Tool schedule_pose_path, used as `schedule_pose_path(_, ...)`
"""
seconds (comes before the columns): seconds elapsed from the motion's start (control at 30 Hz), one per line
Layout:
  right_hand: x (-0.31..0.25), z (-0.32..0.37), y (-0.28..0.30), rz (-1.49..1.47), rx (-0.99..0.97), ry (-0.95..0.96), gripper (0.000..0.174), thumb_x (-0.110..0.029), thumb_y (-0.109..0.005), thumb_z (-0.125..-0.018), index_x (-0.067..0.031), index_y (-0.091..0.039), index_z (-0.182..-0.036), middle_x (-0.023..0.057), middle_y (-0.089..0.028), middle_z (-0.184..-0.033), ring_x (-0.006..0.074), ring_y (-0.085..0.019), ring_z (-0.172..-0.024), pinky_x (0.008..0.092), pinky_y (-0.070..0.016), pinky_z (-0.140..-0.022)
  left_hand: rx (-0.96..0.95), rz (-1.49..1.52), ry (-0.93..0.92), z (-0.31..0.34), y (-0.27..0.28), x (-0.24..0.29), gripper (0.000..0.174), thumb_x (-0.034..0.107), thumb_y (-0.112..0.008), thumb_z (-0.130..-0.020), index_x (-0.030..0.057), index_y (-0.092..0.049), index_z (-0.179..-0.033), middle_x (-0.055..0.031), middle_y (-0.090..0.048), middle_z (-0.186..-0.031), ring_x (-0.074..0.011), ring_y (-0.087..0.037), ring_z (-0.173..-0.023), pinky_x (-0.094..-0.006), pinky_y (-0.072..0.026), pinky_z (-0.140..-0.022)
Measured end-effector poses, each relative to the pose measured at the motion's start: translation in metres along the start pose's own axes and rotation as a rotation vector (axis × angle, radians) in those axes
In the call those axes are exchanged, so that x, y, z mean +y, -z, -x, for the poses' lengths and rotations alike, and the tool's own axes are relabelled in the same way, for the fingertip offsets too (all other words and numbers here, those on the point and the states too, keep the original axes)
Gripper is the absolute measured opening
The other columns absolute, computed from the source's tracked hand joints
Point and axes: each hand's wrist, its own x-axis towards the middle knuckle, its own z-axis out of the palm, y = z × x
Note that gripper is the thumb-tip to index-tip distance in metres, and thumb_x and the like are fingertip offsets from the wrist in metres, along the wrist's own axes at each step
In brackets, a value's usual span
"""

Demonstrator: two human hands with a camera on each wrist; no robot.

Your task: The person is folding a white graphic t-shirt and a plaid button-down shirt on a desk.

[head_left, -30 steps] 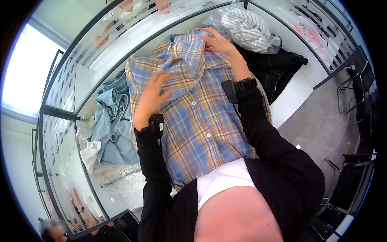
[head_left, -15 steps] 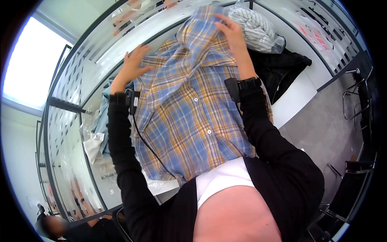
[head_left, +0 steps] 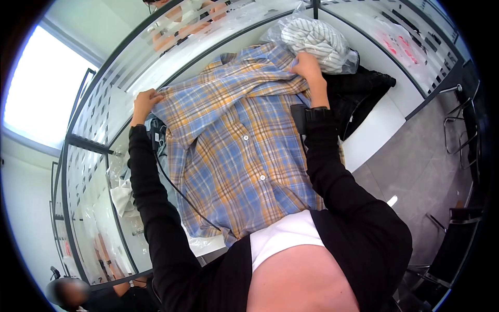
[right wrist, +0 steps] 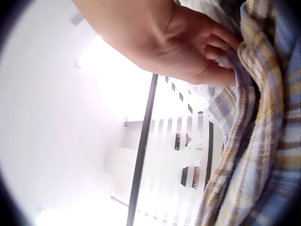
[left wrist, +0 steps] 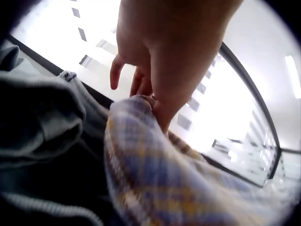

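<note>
A blue and yellow plaid shirt (head_left: 223, 171) with white buttons lies spread in front of me, a band of its cloth stretched across the far part. At the far left corner of that band, my left hand (head_left: 144, 106) pinches the fabric. The left wrist view shows the plaid cloth (left wrist: 146, 155) gathered between thumb and fingers, with the other fingers extended. My right hand (head_left: 310, 72) grips the band's right end between thumb and fingers. Up close in the right wrist view, the layered shirt edge (right wrist: 242, 101) runs down from that pinch.
A striped bundle in clear plastic (head_left: 317, 44) sits beyond my right hand, with a black garment (head_left: 364, 88) beside it. Denim (left wrist: 37, 113) lies left of the shirt, near a white cloth (head_left: 120, 195). A black-framed glass partition (head_left: 86, 143) borders the table.
My left hand has moved left from over the shirt and taken hold of its corner. My right hand rose with the cloth, then came lower; the bunched fabric is now stretched out sideways.
</note>
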Motion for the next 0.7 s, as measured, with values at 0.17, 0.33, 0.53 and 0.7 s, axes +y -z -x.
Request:
schedule_pose_path(0.17,-0.020,0.006,-0.006,0.103,-0.072,-0.171,0.063,-0.027,-0.078,-0.054,0.0058,-0.055,-0.102,0.0258,-0.060,-0.098,0.0365,-0.058,-0.094,0.0371,-0.0469,-0.083,0.273,-0.224,0.351,0.023,-0.022,0.038,0.046,0.041,-0.071,-0.068,-0.0006,-0.056,-0.080,-0.0180,-0.062,-0.084,-0.0323,-0.058,-0.091,-0.0425,-0.0473,-0.071)
schedule_pose_path(0.33,-0.009,-0.023,-0.031,-0.128,0.072,0.076,0.088,-0.028,-0.081,-0.053,0.0159,-0.037,-0.114,0.0312,-0.057,-0.101,0.0391,-0.058,-0.094,0.0390,-0.0468,-0.084,-0.032,0.327,0.457,-0.002,-0.064,-0.041,0.058,0.041,-0.077,-0.061,-0.0074,-0.062,-0.090,-0.0231,-0.063,-0.090,-0.0321,-0.062,-0.088,-0.0382,-0.0489,-0.074)
schedule_pose_path(0.53,-0.013,-0.085,-0.017,-0.051,-0.412,0.293,0.063,-0.035,-0.081,-0.050,0.0033,-0.061,-0.095,0.0165,-0.064,-0.082,0.0305,-0.062,-0.078,0.0354,-0.0477,-0.070,-0.344,1.276,0.614,0.001,-0.023,-0.014,0.027,0.006,-0.070,-0.073,-0.0059,-0.062,-0.096,-0.0112,-0.064,-0.093,-0.0206,-0.062,-0.080,-0.0318,-0.0492,-0.074)
schedule_pose_path(0.7,-0.026,-0.108,0.033,-0.238,-0.432,0.504,0.043,-0.029,-0.076,-0.060,-0.0025,-0.064,-0.092,0.0069,-0.063,-0.072,0.0151,-0.058,-0.064,0.0298,-0.0451,-0.058,-0.210,1.104,0.307,0.001,0.026,-0.039,0.034,0.003,-0.069,-0.071,-0.0052,-0.059,-0.103,-0.0108,-0.063,-0.098,-0.0209,-0.061,-0.085,-0.0323,-0.0487,-0.077)
